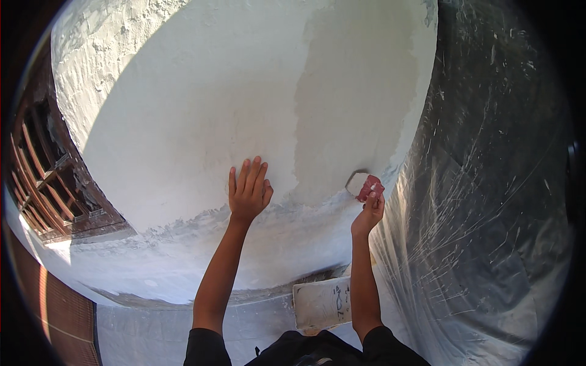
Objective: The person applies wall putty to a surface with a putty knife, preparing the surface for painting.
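Note:
A pale plastered wall (201,116) curves across the view, with a damp-looking darker band (354,91) running down its right part. My left hand (247,189) is flat at the wall, palm toward it and fingers spread, holding nothing. Farther right, near the wall's right edge, my right hand (370,213) grips a small flat red piece (370,187) with whitish smears; it looks like a folded sheet of sandpaper, but its kind is not certain. Just left of it a dark angular outline shows against the wall; I cannot tell whether it is part of the piece or a shadow.
A brown wooden barred window (52,174) stands at the left. Thin plastic sheeting (476,201), streaked with white, hangs along the right. Below, a whitish box-like container (320,304) sits between my forearms. A ribbed brown panel (67,314) is at the lower left.

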A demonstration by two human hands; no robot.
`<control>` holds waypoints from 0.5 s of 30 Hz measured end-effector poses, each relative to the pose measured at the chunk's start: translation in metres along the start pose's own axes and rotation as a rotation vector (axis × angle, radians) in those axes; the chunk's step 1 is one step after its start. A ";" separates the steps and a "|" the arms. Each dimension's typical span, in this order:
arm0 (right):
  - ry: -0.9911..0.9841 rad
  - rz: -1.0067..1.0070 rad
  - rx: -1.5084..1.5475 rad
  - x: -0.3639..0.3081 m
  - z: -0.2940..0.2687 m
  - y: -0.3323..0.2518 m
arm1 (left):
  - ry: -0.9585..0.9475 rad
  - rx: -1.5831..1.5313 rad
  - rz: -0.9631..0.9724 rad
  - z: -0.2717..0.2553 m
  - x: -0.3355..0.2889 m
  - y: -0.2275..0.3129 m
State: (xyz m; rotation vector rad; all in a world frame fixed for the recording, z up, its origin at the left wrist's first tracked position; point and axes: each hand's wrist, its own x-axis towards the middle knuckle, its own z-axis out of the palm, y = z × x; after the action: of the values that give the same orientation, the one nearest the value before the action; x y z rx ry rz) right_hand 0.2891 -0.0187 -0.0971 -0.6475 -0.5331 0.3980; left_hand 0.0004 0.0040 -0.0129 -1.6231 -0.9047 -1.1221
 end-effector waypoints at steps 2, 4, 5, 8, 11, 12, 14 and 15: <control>-0.121 0.018 -0.006 -0.020 0.011 0.004 | 0.003 0.002 0.002 0.001 0.000 0.000; -0.369 -0.045 -0.165 -0.039 0.013 0.020 | 0.003 -0.007 -0.002 0.000 0.000 0.000; -0.501 -0.124 -0.312 -0.047 0.018 0.026 | 0.002 -0.011 0.000 0.001 0.000 -0.001; -0.500 -0.112 -0.354 -0.040 0.018 0.031 | -0.001 -0.008 -0.001 0.000 0.000 -0.003; -0.160 0.020 -0.009 -0.011 0.017 0.012 | 0.006 -0.002 0.000 0.000 0.001 -0.001; -0.046 0.082 0.015 0.004 0.003 0.011 | 0.000 -0.011 -0.001 0.000 0.001 0.002; 0.097 0.092 -0.028 0.014 -0.011 0.000 | -0.007 -0.014 -0.002 0.000 -0.001 0.001; 0.097 0.060 -0.047 0.014 -0.011 -0.007 | -0.009 -0.007 -0.002 0.000 -0.002 0.000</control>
State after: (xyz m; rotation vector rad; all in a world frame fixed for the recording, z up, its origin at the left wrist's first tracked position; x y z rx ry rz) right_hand 0.3076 -0.0220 -0.0948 -0.7254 -0.4326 0.4093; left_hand -0.0007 0.0042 -0.0150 -1.6344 -0.9087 -1.1213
